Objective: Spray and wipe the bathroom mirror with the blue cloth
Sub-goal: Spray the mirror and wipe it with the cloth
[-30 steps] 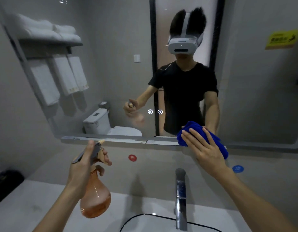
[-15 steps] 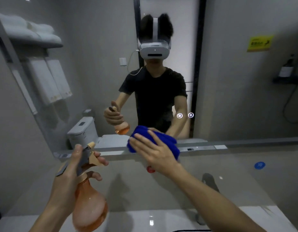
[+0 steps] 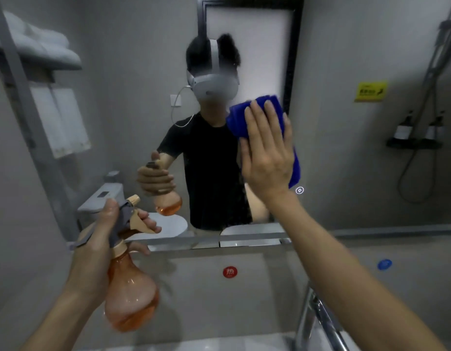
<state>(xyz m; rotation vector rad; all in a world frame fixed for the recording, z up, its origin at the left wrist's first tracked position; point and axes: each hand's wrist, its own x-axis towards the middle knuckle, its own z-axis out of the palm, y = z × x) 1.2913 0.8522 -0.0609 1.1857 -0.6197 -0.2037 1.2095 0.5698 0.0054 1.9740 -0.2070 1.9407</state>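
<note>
right hand sits a bit right of centre in the frame, fingers straight and close together, palm flat on the blue cloth and pressing it against the mirror. cloth pokes out above the fingertips and down the right edge of the hand; most of it is hidden under the palm, so how it's folded is hard to tell.

left hand is at lower left, fingers curled round the neck of the orange spray bottle, with one finger on the tan trigger. nozzle points up and to the right toward the glass. bottle is see-through with liquid low in the bulb.

mirror fills most of the upper frame and its top and side edges are cut off. the reflection shows a person in a black shirt with a headset, plus a toilet at left, partly behind the bottle. chrome faucet at bottom right is cut off by the frame edge and partly covered by the right forearm. the whole shot is a bit blurry, and the text on the yellow sign at upper right is unreadable.
</note>
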